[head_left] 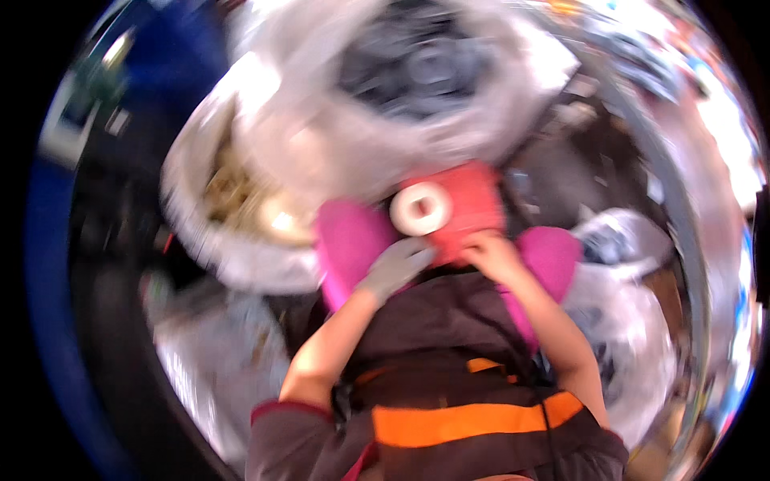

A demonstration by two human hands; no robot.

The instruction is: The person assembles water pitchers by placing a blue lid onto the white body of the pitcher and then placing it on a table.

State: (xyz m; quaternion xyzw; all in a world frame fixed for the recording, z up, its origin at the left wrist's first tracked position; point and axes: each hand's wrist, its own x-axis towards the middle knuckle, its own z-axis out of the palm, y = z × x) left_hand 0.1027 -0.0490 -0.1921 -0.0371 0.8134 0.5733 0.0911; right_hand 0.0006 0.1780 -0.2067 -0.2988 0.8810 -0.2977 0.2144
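Note:
My left hand (399,266), in a light grey glove, is at the near left edge of a red block-like thing (473,200) between my knees. Its fingers look bent together, but motion blurs them. Bare, my right hand (491,252) is at the near right edge of the same red thing, fingers curled inward. What either hand grips, if anything, is too smeared to make out. On the left part of the red surface lies a thick white ring (420,208) with a hole in its middle.
Ahead stands a large whitish plastic bag (313,136) with dark grey parts (421,64) inside. Left of my knees, another bag (233,260) holds beige pieces (233,188). Smaller clear bags (634,337) sit at my right, beside a grey metal rail (678,216).

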